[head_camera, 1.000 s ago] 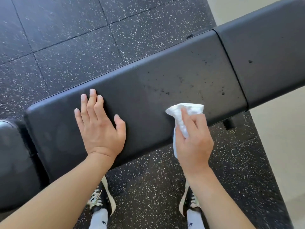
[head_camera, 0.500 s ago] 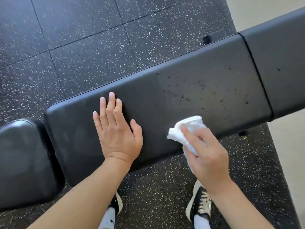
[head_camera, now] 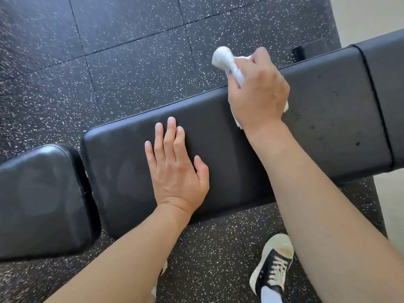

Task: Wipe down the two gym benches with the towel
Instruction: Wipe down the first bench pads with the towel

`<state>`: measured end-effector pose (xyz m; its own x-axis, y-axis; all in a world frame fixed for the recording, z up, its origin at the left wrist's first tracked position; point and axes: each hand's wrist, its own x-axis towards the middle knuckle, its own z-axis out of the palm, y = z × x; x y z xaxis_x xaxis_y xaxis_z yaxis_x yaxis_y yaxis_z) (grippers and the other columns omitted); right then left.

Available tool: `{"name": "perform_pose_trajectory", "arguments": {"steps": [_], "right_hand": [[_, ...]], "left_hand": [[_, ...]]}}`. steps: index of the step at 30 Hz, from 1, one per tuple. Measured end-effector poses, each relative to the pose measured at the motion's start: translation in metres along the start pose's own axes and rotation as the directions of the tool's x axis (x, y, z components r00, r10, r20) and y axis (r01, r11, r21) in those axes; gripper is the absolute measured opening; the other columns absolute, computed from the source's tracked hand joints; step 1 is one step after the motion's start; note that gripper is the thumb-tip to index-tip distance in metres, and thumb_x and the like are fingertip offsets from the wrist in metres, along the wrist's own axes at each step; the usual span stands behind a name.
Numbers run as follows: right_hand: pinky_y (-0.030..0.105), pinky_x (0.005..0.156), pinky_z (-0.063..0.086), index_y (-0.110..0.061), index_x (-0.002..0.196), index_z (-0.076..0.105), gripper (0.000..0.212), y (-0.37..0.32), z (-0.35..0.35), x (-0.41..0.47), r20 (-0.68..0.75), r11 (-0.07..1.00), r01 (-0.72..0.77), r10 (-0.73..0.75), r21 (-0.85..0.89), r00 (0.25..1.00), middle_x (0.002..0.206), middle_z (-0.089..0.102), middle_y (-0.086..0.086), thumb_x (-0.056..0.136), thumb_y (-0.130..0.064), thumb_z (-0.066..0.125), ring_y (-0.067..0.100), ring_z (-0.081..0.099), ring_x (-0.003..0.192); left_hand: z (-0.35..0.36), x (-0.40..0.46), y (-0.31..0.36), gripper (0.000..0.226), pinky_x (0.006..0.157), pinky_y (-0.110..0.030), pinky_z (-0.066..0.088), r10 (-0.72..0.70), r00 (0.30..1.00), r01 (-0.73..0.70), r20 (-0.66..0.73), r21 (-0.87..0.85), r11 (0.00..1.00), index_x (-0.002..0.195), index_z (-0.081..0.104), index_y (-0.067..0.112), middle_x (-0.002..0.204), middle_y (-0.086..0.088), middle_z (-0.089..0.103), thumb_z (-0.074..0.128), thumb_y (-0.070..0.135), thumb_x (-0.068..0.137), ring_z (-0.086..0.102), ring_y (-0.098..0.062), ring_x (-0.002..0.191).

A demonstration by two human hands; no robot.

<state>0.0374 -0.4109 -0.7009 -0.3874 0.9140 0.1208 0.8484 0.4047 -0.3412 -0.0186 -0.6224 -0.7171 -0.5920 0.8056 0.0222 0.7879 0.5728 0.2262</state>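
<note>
A long black padded gym bench (head_camera: 328, 127) runs across the view from lower left to upper right, with dark specks on its right part. My left hand (head_camera: 175, 169) rests flat on the pad, fingers straight. My right hand (head_camera: 258, 90) grips a crumpled white towel (head_camera: 225, 60) at the bench's far edge; one end of the towel sticks out past the edge above the floor and a corner shows under my wrist. A second black pad (head_camera: 39, 200) sits at the left, separated by a narrow gap.
Black rubber floor tiles with white flecks (head_camera: 131, 62) lie all around. A further pad section (head_camera: 389, 84) continues at the right past a seam. My shoe (head_camera: 273, 263) stands below the bench's near edge. A pale floor strip (head_camera: 371, 14) is at the right.
My right hand has carried the towel from the bench's near edge across the pad to its far edge. My left hand stays flat on the pad.
</note>
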Motion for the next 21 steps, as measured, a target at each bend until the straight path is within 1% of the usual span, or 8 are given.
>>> {"name": "perform_pose_trajectory", "arguments": {"steps": [2,4,7,9,11,15,18,21], "right_hand": [[0.034,0.058,0.034,-0.022,0.1,0.071,0.019,0.001,-0.005,-0.005,0.012,0.999,0.043,-0.044,0.024,0.999,0.105,0.058,0.004,0.097,-0.033,0.055,0.027,0.057,0.081],[0.033,0.056,0.034,-0.022,0.109,0.072,0.018,0.01,-0.015,-0.037,0.001,0.993,0.101,-0.102,0.061,0.995,0.104,0.059,0.006,0.096,-0.028,0.061,0.026,0.056,0.079],[0.036,0.053,0.044,-0.02,0.128,0.071,0.034,0.034,-0.032,-0.124,0.036,0.979,0.164,-0.169,0.12,0.985,0.096,0.06,0.005,0.095,-0.015,0.067,0.024,0.055,0.071],[0.039,0.053,0.049,-0.019,0.132,0.07,0.036,0.053,-0.042,-0.176,0.053,0.97,0.199,-0.208,0.14,0.977,0.095,0.062,0.004,0.096,-0.012,0.067,0.023,0.056,0.068],[0.039,0.053,0.049,-0.018,0.131,0.071,0.035,0.064,-0.044,-0.196,0.056,0.963,0.213,-0.225,0.163,0.973,0.094,0.062,0.002,0.097,-0.012,0.067,0.02,0.055,0.067],[0.03,0.053,0.035,-0.021,0.125,0.075,0.036,0.032,-0.029,-0.155,-0.041,0.98,0.165,-0.162,0.107,0.986,0.09,0.063,0.002,0.092,-0.009,0.065,0.021,0.055,0.065],[0.029,0.054,0.029,-0.023,0.121,0.074,0.033,-0.007,-0.015,-0.089,-0.033,0.991,0.102,-0.1,0.084,0.994,0.097,0.064,0.006,0.09,-0.016,0.066,0.026,0.06,0.073],[0.032,0.058,0.029,-0.024,0.114,0.072,0.023,-0.032,-0.003,-0.028,0.013,0.997,0.058,-0.058,0.051,0.998,0.11,0.061,0.004,0.098,-0.026,0.056,0.025,0.062,0.087]], "left_hand": [[0.0,0.0,0.001,0.07,0.129,-0.061,0.014,0.0,1.0,0.0,-0.003,0.0,1.0,0.153,0.04,0.003,0.171,-0.012,0.029,0.049,0.03,0.089,0.017,-0.036,0.161],[0.001,0.0,0.0,0.071,0.129,-0.061,0.014,0.0,1.0,0.0,-0.001,-0.004,1.0,0.153,0.04,0.003,0.172,-0.012,0.028,0.049,0.03,0.089,0.017,-0.036,0.161],[0.002,-0.001,-0.002,0.071,0.129,-0.061,0.013,0.001,1.0,-0.001,-0.003,-0.014,1.0,0.154,0.039,0.003,0.172,-0.012,0.028,0.048,0.03,0.089,0.016,-0.036,0.161],[0.002,-0.001,-0.002,0.071,0.129,-0.061,0.013,0.0,1.0,0.0,0.001,-0.017,1.0,0.155,0.038,0.003,0.172,-0.011,0.027,0.048,0.031,0.09,0.015,-0.036,0.162],[0.001,0.0,-0.001,0.071,0.129,-0.061,0.013,0.0,1.0,0.0,0.006,-0.008,1.0,0.155,0.038,0.003,0.172,-0.011,0.027,0.048,0.032,0.09,0.015,-0.035,0.162],[0.001,0.0,-0.001,0.07,0.13,-0.06,0.012,0.002,1.0,-0.002,0.004,-0.018,1.0,0.154,0.04,0.003,0.172,-0.011,0.028,0.048,0.031,0.09,0.016,-0.035,0.162],[0.001,-0.001,-0.001,0.07,0.13,-0.059,0.011,-0.002,1.0,0.002,0.0,-0.009,1.0,0.154,0.04,0.003,0.172,-0.012,0.028,0.048,0.031,0.09,0.016,-0.035,0.162],[-0.001,0.0,0.002,0.069,0.13,-0.059,0.011,-0.009,1.0,0.009,-0.005,-0.014,1.0,0.154,0.04,0.002,0.172,-0.011,0.028,0.047,0.03,0.09,0.017,-0.035,0.161]]}}
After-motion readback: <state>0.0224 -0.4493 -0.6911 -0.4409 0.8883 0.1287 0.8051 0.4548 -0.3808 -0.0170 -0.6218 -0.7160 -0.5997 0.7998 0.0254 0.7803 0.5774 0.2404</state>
